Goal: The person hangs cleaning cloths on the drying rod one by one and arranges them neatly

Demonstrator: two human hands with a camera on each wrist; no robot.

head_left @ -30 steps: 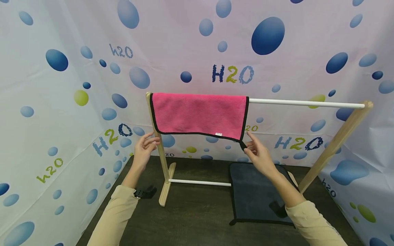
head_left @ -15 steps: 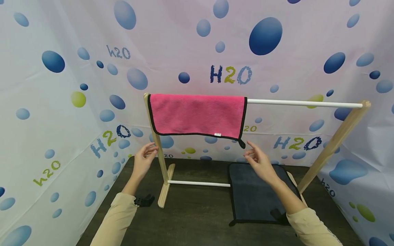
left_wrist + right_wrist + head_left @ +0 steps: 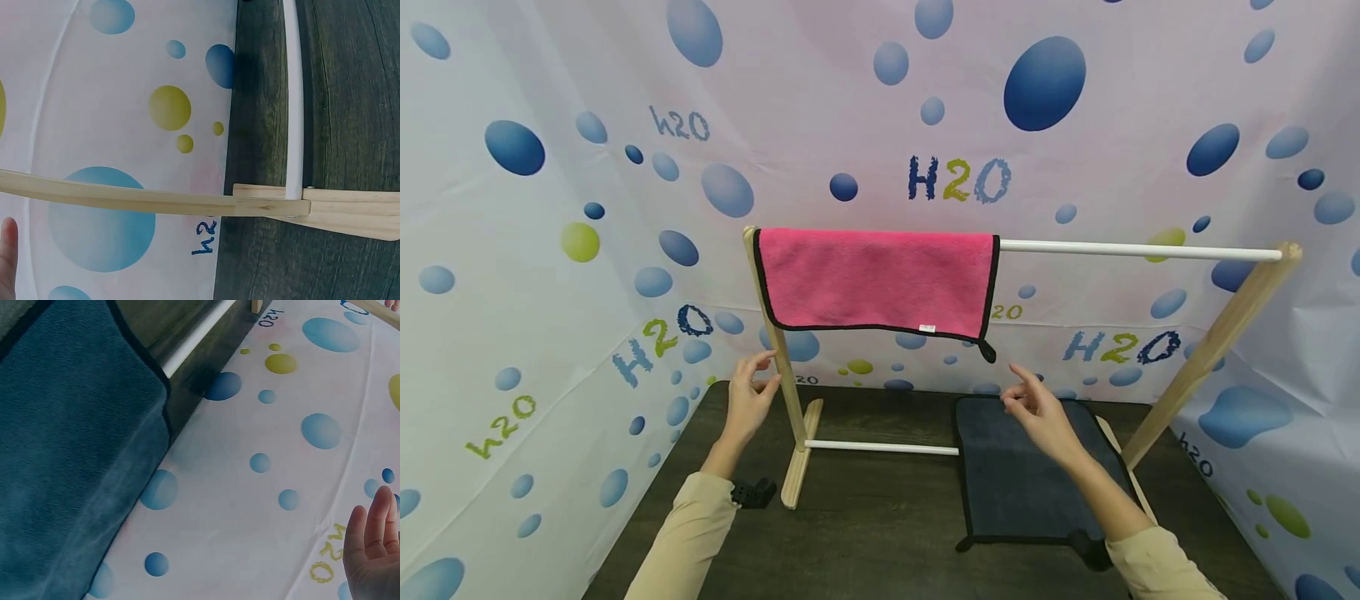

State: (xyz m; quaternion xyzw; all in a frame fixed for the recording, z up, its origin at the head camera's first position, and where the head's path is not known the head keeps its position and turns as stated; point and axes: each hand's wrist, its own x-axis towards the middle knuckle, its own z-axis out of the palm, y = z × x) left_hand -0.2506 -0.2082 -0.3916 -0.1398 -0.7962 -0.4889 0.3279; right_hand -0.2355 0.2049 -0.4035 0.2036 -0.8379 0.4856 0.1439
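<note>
A pink towel (image 3: 876,283) with black trim hangs over the left part of the white top bar (image 3: 1138,249) of a wooden rack. My left hand (image 3: 749,402) hovers beside the rack's left wooden post (image 3: 777,350), fingers relaxed, holding nothing. My right hand (image 3: 1036,405) is below the towel's lower right corner, fingers loosely spread and empty, above a folded dark blue towel (image 3: 1026,472) on the table. In the right wrist view the dark blue towel (image 3: 69,450) fills the left side and my fingertips (image 3: 374,550) show at the lower right.
The rack's lower white bar (image 3: 880,447) and wooden foot (image 3: 800,467) stand on the dark wooden table (image 3: 865,533). The right wooden post (image 3: 1213,350) leans at the right. Bubble-print curtain walls (image 3: 550,250) close in on three sides.
Both hands have dropped away from the pink towel. The right hand has let go of the towel's lower right corner and moved down toward the dark blue towel.
</note>
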